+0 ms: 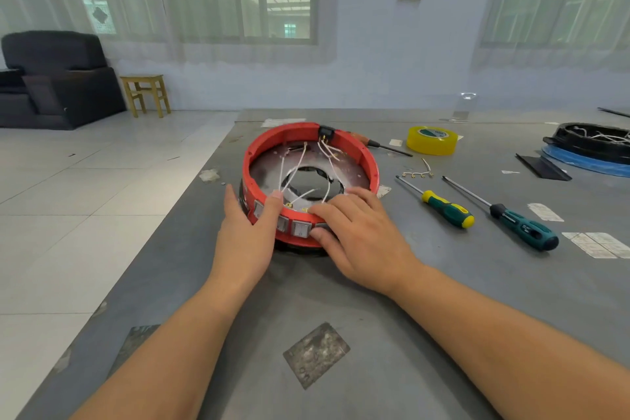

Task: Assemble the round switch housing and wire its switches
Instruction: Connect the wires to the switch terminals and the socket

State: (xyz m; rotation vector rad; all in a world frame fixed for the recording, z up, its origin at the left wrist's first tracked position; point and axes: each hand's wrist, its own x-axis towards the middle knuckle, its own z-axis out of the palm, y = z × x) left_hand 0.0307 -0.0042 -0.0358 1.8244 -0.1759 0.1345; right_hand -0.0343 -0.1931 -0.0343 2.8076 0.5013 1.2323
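Head view: looking forward and down over a grey desk, both forearms reaching in from the near edge.
Housing place: red round housing standing on the desk, centre of the scene, just beyond both hands, open side up.
Left hand: laid against the near-left outer wall of the housing, fingers fairly straight, thumb hooked over the rim beside the wires; holding the wall rather than pinching anything.
Right hand: draped over the near-right rim, fingers curled over the top edge into the inside, thumb pressed on the outer wall just beside the switches; whether the fingertips pinch a wire, cannot tell.
Housing look: red ring wall, pale metal floor plate inside with a large round hole in the middle.
Switches: row of pale rectangular rocker switches set in the near outer wall, between the two hands.
Wires: thin white leads running from the far inner wall across the hole toward the near rim, some with brass ends.
Black part: small black block seated on the far rim.
Right of housing: yellow tape roll far, green-and-yellow screwdriver near, dark teal screwdriver further right, both well apart from the hands.
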